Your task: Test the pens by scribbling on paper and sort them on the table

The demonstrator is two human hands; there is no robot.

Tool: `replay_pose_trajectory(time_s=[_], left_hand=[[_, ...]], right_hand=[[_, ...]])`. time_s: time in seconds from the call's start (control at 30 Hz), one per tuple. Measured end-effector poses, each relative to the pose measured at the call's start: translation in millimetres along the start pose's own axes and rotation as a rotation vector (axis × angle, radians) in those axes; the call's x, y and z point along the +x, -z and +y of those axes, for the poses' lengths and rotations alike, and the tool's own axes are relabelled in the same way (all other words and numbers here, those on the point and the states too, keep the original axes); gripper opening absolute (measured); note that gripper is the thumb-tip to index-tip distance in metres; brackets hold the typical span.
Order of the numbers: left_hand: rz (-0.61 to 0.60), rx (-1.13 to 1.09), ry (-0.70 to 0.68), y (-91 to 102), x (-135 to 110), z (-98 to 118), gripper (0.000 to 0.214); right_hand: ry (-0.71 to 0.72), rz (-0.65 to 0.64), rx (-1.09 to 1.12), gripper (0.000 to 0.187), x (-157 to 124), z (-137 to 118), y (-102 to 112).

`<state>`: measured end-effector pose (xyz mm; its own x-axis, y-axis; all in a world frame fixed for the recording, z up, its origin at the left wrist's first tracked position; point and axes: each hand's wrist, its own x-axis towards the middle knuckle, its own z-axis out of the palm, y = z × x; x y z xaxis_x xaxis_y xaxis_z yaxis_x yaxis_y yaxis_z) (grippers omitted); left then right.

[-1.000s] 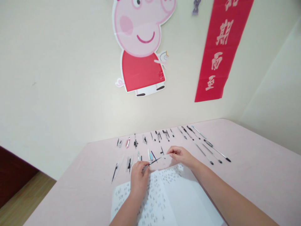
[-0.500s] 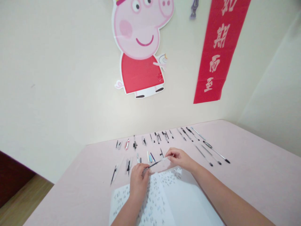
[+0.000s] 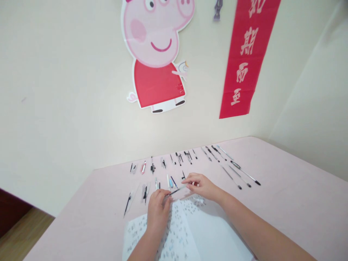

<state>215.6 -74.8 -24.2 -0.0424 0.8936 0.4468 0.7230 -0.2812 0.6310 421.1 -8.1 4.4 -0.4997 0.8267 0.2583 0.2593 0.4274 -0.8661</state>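
Note:
My left hand (image 3: 157, 206) is closed, thumb and fingers pinching the left end of a dark pen refill (image 3: 173, 192). My right hand (image 3: 199, 185) pinches the other end, a clear pen barrel (image 3: 183, 187) in line with the refill. Both parts slope up to the right, above the top edge of a handwritten sheet of paper (image 3: 174, 235). How far the refill sits inside the barrel is hard to make out. Just beyond the hands lie a white pen part (image 3: 168, 181), a light blue piece (image 3: 171, 183) and a dark blue stick (image 3: 174, 182).
Taken-apart pens, such as a red and white one (image 3: 143, 167) and a black refill (image 3: 127, 204), lie in two rows on the pink tabletop (image 3: 89, 217). Several whole pens (image 3: 246, 173) lie to the right. Behind stands a wall with a cartoon pig (image 3: 157, 83) and a red banner (image 3: 241, 72).
My right hand has come closer to my left, so less of the refill and barrel shows between them. The whole view has shifted slightly.

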Motion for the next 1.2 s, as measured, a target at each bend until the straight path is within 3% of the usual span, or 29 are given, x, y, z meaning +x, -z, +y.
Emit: replay_pose_trajectory(time_s=[0.23,0.43,1.2], left_hand=[[-0.01,-0.002,-0.005,-0.4,0.1,-1.0,0.014],[-0.017,-0.002,-0.003,-0.1,-0.1,-1.3,0.014],[-0.029,-0.028,0.041,-0.8,-0.5,-0.9,0.012]], right_hand=[[-0.071,0.019,0.019,0.027,-0.4,4.4,-5.1],[-0.149,0.038,0.06,0.013,1.3,3.6,-5.6],[-0.172,0.04,0.069,0.014,0.6,3.9,-4.8]])
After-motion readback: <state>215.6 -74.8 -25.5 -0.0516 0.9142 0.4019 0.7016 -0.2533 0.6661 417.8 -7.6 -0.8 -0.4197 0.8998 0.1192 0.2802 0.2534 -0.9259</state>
